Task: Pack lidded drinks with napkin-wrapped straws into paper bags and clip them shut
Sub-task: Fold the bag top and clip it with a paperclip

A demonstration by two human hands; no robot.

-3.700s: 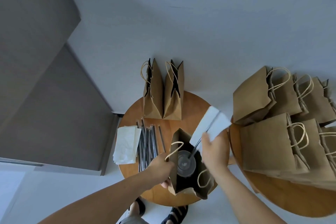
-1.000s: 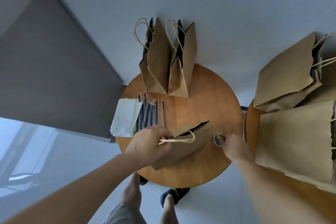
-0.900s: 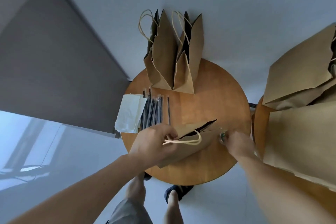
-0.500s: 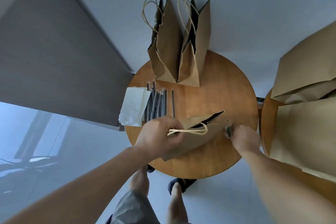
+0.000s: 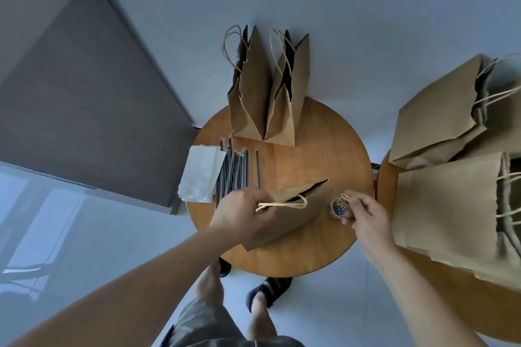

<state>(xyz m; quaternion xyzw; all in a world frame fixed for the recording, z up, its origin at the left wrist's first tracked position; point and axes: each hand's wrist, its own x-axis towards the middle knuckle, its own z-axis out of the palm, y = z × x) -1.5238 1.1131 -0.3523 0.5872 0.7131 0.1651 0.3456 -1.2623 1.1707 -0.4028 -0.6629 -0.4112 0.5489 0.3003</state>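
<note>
Fingers of left hand [image 5: 243,213] clamp bag [image 5: 290,224] mouth; right hand [image 5: 366,217] fingers pinch clip [image 5: 344,196] by table [image 5: 310,166] edge.

An indoor room, looking more like a home than a shop counter, is serving as a small packing spot. A small round wooden table [image 5: 310,166] is standing just beside a second table [image 5: 384,200] on a glossy pale floor [image 5: 70,234] that is reflecting window light. Brown paper bags [image 5: 253,98] are crowding both tops, with white napkins [image 5: 201,175] and black straws [image 5: 234,175] lying alongside. The person is standing over them in shorts [image 5: 203,327] and open sandals [image 5: 267,290], and a plain grey panel [image 5: 84,93] is rising at left.
</note>
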